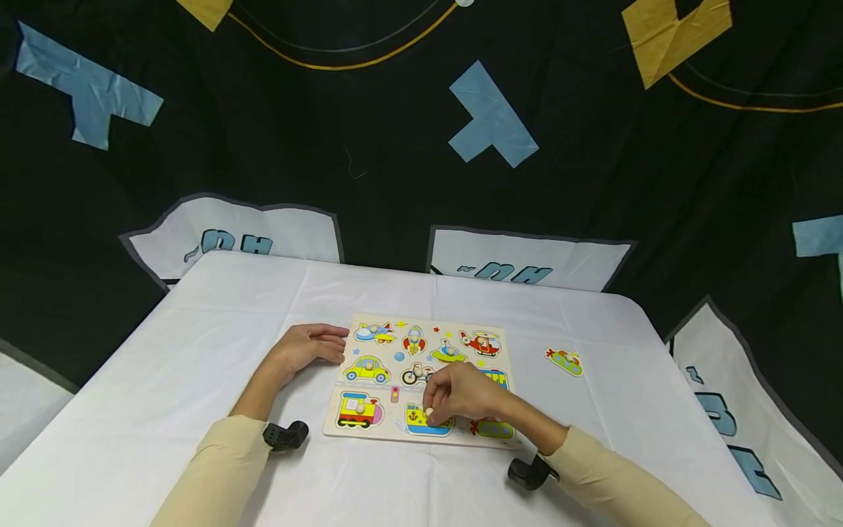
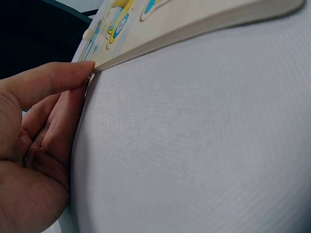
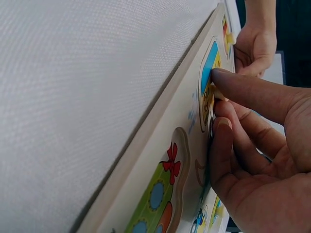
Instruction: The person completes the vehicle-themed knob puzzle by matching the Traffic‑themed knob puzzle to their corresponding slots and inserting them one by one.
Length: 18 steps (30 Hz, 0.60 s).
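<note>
A wooden peg puzzle board (image 1: 395,421) with pictures of vehicles lies flat on the table. My right hand (image 1: 464,391) is over its lower middle. Its thumb and fingers pinch the small knob (image 3: 221,94) of the ship piece (image 1: 416,420), which sits at its place in the board. My left hand (image 1: 308,350) rests at the board's left edge, fingers fairly straight, the thumb (image 2: 73,75) touching the edge. A loose green submarine piece (image 1: 565,361) lies on the cloth right of the board. The submarine recess (image 3: 181,145) at the lower right shows its printed picture.
White cloth covers the table (image 1: 197,351). Other pieces sit in the board, among them a train (image 1: 358,410), a car (image 1: 366,369) and a helicopter (image 1: 482,342). A black curtain (image 1: 395,183) with taped shapes hangs behind the table.
</note>
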Tool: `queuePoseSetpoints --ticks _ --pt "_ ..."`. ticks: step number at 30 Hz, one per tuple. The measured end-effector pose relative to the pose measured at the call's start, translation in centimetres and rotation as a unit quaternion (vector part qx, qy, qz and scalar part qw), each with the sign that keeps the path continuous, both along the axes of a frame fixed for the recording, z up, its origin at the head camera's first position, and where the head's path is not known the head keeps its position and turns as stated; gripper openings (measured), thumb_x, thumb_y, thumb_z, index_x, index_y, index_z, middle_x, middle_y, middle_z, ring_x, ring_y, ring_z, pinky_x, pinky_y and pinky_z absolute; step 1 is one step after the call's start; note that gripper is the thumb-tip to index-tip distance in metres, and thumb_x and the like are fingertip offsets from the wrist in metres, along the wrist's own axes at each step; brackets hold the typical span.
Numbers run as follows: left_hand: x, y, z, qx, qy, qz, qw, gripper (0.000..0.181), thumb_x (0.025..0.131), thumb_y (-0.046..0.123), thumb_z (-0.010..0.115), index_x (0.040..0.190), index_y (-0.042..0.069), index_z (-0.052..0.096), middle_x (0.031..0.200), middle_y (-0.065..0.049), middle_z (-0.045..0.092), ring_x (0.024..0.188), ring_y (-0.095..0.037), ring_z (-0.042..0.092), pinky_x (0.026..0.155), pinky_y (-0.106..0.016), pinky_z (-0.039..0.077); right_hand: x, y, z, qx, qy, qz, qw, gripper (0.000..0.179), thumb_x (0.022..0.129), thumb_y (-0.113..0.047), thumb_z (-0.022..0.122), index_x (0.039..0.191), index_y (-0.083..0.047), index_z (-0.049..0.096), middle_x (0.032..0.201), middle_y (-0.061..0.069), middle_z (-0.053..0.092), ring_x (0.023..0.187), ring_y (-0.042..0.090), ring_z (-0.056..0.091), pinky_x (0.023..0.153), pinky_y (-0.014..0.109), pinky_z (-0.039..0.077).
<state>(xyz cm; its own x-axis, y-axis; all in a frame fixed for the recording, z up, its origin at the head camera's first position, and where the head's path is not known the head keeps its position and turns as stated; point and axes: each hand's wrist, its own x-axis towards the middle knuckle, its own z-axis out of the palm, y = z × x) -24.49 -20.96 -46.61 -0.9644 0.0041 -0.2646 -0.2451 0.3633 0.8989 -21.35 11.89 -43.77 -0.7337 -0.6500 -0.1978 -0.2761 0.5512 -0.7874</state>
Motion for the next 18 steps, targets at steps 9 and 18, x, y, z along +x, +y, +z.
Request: queuePoseSetpoints --ticks 9,18 --pt "0.1 0.2 0.0 -0.006 -0.001 0.002 1.0000 0.057 0.078 0.011 0.081 0.133 0.010 0.066 0.113 -0.006 0.076 0.100 -0.014 0.071 0.103 -0.043 0.049 -0.3 0.5 0.2 0.005 0.012 0.016 0.9998 0.016 0.074 -0.012 0.089 0.083 -0.011 0.075 0.071 -0.003 0.069 0.067 0.007 0.061 0.063 0.021 0.046" --pt "0.1 0.1 0.0 0.001 0.002 0.000 1.0000 0.058 0.077 0.009 0.082 0.133 0.009 0.066 0.113 -0.006 0.076 0.098 -0.013 0.072 0.098 -0.037 0.051 -1.4 2.9 1.3 0.012 0.021 -0.023 0.9994 0.016 0.077 -0.017 0.087 0.088 -0.012 0.076 0.073 -0.002 0.068 0.066 0.011 0.059 0.060 0.024 0.045"
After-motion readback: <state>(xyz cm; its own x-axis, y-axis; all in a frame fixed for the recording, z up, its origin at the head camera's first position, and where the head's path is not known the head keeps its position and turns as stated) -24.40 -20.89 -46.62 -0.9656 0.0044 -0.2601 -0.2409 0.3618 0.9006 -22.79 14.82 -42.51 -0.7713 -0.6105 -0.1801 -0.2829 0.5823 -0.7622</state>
